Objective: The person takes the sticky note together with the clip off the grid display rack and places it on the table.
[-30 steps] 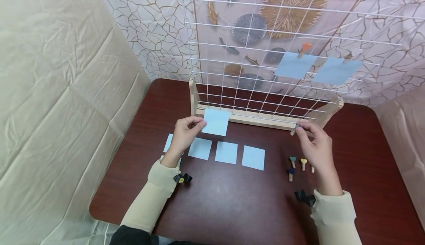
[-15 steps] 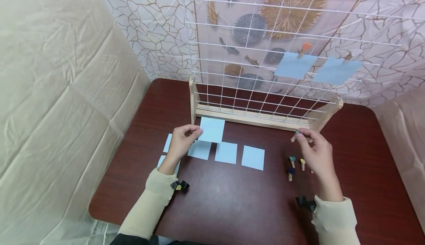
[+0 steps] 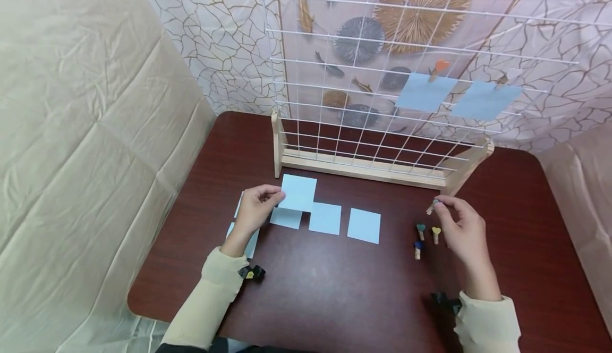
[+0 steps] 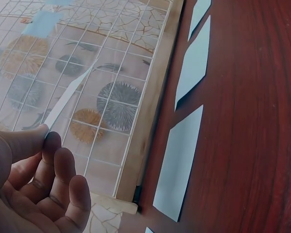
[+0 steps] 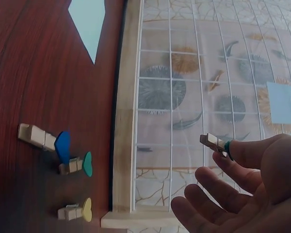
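Now one pale blue note [image 3: 298,193] is aloft over the table [image 3: 325,284], pinched in your left hand [image 3: 255,212]; one heart clip [image 3: 432,207] is pinched in your right hand [image 3: 464,228]! Below, five flat notes [image 3: 325,218] and three spare clips [image 3: 436,235]. Behind, two hanging notes [image 3: 426,92] on one white grid [image 3: 363,3], two clips holding them.

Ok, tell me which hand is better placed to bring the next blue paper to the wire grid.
Probably the left: the left hand pinches a blue paper by its edge, in front of the wire grid, while the right hand is occupied, pinching a clothespin.
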